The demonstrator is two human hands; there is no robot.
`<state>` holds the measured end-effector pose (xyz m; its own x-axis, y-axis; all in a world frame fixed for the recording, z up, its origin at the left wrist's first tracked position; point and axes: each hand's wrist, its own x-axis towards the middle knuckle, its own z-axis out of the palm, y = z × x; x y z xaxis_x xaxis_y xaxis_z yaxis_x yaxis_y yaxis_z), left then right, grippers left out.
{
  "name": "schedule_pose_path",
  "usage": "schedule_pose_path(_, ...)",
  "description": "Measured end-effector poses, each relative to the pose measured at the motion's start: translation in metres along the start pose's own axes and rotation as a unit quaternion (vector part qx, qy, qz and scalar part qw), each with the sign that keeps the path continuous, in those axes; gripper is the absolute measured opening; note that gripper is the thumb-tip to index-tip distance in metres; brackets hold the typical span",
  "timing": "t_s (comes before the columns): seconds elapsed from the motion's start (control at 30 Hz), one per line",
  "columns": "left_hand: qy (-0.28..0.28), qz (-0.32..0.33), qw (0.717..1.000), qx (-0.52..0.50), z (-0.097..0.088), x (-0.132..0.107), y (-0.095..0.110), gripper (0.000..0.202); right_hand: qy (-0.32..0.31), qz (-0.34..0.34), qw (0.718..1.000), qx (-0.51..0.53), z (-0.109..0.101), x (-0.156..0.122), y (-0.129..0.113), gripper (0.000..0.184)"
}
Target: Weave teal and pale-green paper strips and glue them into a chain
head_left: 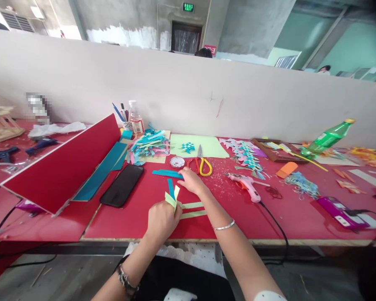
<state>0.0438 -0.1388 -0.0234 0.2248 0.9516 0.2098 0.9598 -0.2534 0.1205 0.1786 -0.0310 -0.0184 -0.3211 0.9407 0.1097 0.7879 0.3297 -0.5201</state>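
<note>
Near the front edge of the table, my left hand (164, 218) is closed around folded paper strips. Pale green paper strips (192, 205) stick out of it to the right, and a blue paper strip (171, 189) points up from it. My right hand (190, 181) is at the right end of the flat blue paper strips (166, 173), its thumb and forefinger apart around that end. Just beyond it lie scissors (201, 162) with red and yellow handles. A small round white dish (177, 162) is beside them.
A black phone (122, 185) and a red upright panel (72, 167) are on the left. Behind lie a pile of cut strips (148, 146) and a light green sheet (209, 146). On the right are a pink glue gun (247, 186), woven paper pieces (244, 156) and a green bottle (327, 140).
</note>
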Motion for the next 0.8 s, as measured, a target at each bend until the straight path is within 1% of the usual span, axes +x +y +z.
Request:
schedule_pose_path(0.07,0.001,-0.001,1.000,0.002,0.000,0.000,0.000,0.039,0.004,0.006,1.000,-0.012,0.005,0.002,0.004,0.025)
schedule_pose_path(0.17,0.003,-0.004,1.000,0.006,0.000,0.000,0.000,0.039,0.010,0.006,1.000,-0.013,0.006,0.007,0.007,0.021)
schedule_pose_path(0.27,0.002,-0.003,1.000,0.007,0.000,-0.001,0.000,0.039,0.023,0.007,1.000,0.002,0.000,0.010,0.006,0.012)
schedule_pose_path(0.33,0.002,-0.003,1.000,0.007,0.000,-0.001,-0.001,0.039,0.035,0.010,0.999,0.022,-0.008,0.007,0.003,0.006)
schedule_pose_path(0.37,0.002,-0.005,1.000,0.007,0.000,-0.001,-0.001,0.039,0.041,0.010,0.999,0.033,-0.012,0.004,0.002,0.006)
schedule_pose_path(0.43,0.001,-0.012,1.000,0.006,0.000,-0.001,-0.001,0.040,0.053,0.009,0.997,0.060,-0.023,-0.009,-0.001,0.010)
schedule_pose_path(0.5,-0.003,-0.020,1.000,0.004,0.000,0.000,-0.001,0.041,0.062,0.006,0.993,0.102,-0.030,-0.028,-0.004,0.018)
schedule_pose_path(0.57,-0.008,-0.022,1.000,0.002,0.000,0.000,-0.001,0.042,0.092,0.013,0.965,0.244,-0.032,-0.051,-0.007,0.020)
schedule_pose_path(0.63,-0.014,-0.026,1.000,0.001,0.000,-0.001,-0.001,0.042,0.112,0.034,0.936,0.333,-0.028,-0.075,-0.011,0.021)
schedule_pose_path(0.7,-0.020,-0.030,0.999,-0.002,-0.001,-0.001,0.000,0.041,0.100,0.045,0.927,0.360,-0.021,-0.097,-0.013,0.018)
schedule_pose_path(0.73,-0.023,-0.031,0.999,-0.004,-0.001,-0.001,0.000,0.041,0.093,0.038,0.930,0.353,-0.018,-0.106,-0.014,0.016)
schedule_pose_path(0.8,-0.031,-0.036,0.999,-0.008,-0.002,-0.001,0.000,0.041,0.096,0.026,0.946,0.308,-0.012,-0.120,-0.015,0.012)
